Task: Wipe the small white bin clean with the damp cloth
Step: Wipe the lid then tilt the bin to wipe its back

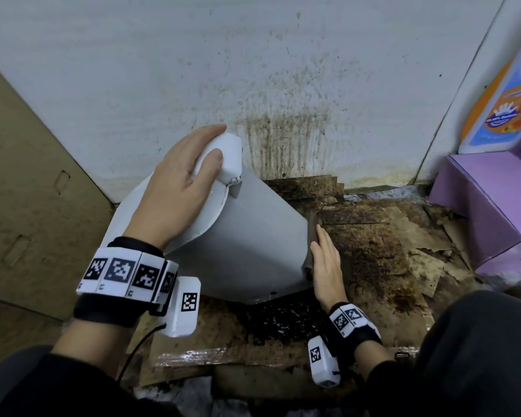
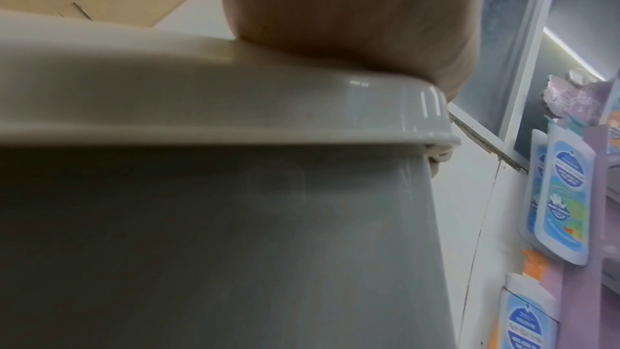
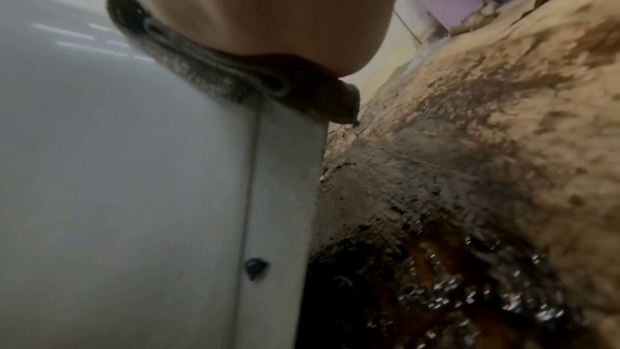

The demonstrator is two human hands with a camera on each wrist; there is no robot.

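Observation:
The small white bin [image 1: 247, 236] lies tilted, its lid [image 1: 211, 212] to the upper left and its base to the lower right. My left hand [image 1: 181, 182] lies over the lid, the thumb on the hinge block and the fingers wrapped over its far edge. In the left wrist view the palm [image 2: 335, 9] sits on the lid's rim [image 2: 201, 105] above the bin's wall [image 2: 235, 235]. My right hand [image 1: 325, 260] presses a folded brown cloth [image 1: 312, 236] flat against the bin's base with straight fingers. The right wrist view shows the cloth [image 3: 218, 73] squeezed between palm [image 3: 268, 4] and bin [image 3: 134, 169].
Stained, torn cardboard [image 1: 373, 251] covers the floor, with a wet dark patch [image 1: 283, 320] under the bin. The wall [image 1: 283, 139] behind is spattered brown. A purple box [image 1: 478, 200] stands at right, a large cardboard box [image 1: 27, 176] at left. Blue pouches [image 2: 563, 208] hang at right.

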